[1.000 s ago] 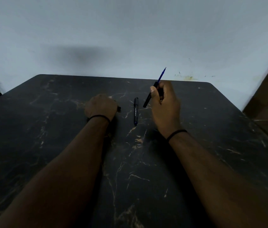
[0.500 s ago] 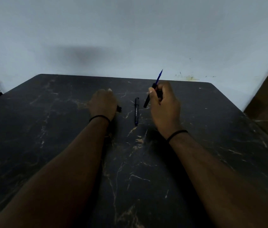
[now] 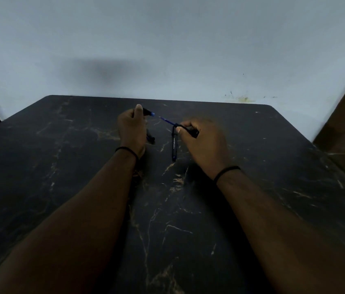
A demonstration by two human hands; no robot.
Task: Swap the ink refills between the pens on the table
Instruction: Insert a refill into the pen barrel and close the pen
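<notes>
In the head view, the left hand (image 3: 132,128) is seen raised off the table (image 3: 61,166), where half a second earlier it was resting knuckles-down on the dark marble top; its fingers are now curled round a short black pen piece with a blue end (image 3: 148,112), which juts out to the right past the thumb. The right hand (image 3: 203,143) has been turned over since the earlier frame — the blue refill (image 3: 167,120), then pointed up and away toward the wall, is now aimed leftward at the blue end in the left hand, a small gap being left between the two. The refill's rear is enclosed in a black barrel (image 3: 189,130) pinched between the right thumb and curled fingers. A second black pen (image 3: 174,146) is left lying on the table between the hands, unmoved, its far end partly covered by the right thumb. Another dark piece (image 3: 150,138) is half hidden behind the left wrist; what it is cannot be made out. The scene is dim, and the fine tip of the refill is blurred.
</notes>
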